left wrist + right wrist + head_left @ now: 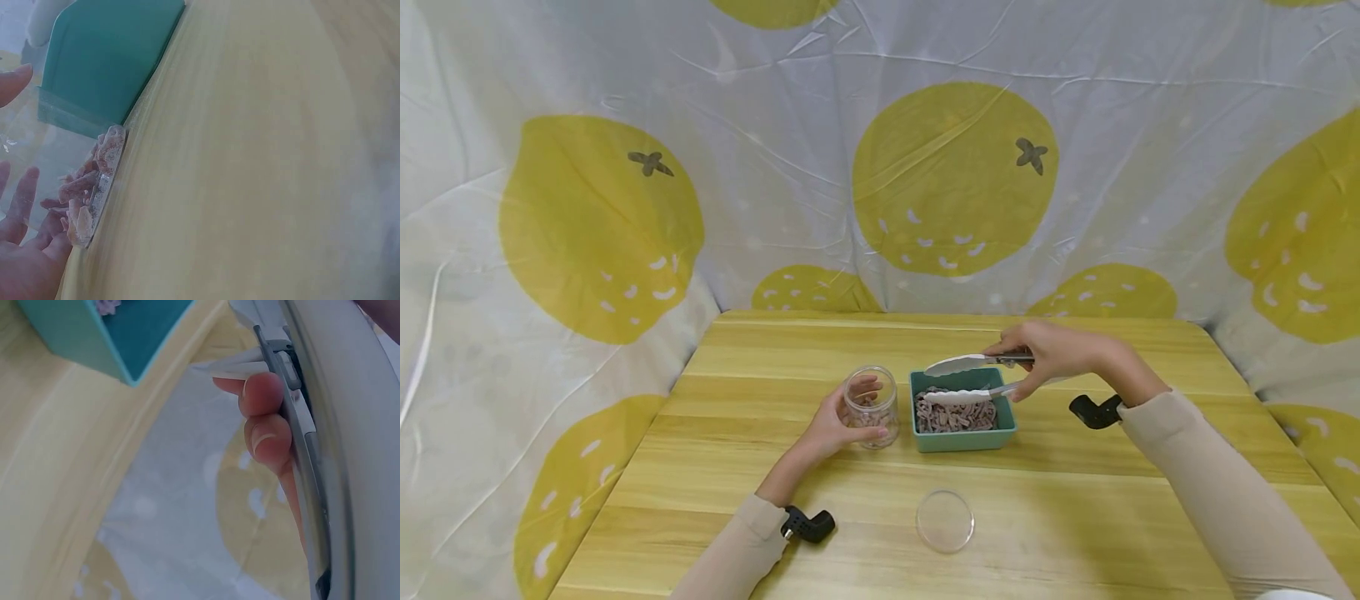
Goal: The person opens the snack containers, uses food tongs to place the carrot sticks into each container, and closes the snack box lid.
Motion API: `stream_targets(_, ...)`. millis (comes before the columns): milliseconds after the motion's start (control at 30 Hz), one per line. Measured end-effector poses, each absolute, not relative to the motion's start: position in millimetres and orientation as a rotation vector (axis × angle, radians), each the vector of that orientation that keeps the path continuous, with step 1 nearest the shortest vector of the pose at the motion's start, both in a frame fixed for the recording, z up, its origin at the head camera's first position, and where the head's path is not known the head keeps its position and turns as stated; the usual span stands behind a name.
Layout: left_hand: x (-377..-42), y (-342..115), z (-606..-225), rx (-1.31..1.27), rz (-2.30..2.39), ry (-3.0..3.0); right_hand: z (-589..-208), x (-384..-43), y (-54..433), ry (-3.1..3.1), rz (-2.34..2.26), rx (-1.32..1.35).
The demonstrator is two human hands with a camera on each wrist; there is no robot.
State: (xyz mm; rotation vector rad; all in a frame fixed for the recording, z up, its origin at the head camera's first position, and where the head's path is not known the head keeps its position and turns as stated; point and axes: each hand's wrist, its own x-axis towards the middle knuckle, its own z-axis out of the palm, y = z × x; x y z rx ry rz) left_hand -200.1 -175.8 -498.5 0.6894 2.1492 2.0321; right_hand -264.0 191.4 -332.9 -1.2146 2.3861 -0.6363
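Observation:
My left hand (835, 425) curls round a clear jar (871, 400) standing on the table. In the left wrist view, brownish-pink dried strips (81, 212) lie at the jar's bottom. My right hand (1045, 354) grips a pair of tongs (1011, 360) with metal arms and white tips. The tips are spread apart over a green rectangular container (966, 443), with nothing seen between them. More strips (955, 418) fill the container's lower part. In the right wrist view, fingertips (262, 394) press against one metal arm of the tongs.
A clear round lid (945, 522) lies on the wooden table (1060, 517), nearer to me than the container. Behind the table hangs a pale cloth (775, 167) printed with yellow lemons. Each wrist carries a black camera mount (808, 525).

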Motion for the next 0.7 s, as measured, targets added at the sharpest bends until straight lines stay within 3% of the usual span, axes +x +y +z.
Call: stream_targets(700,-200.7,-176.0,-499.0,0.664,2.034,2.136,-366.1,-257.9,191.2,2.46,-0.444,-1.142)
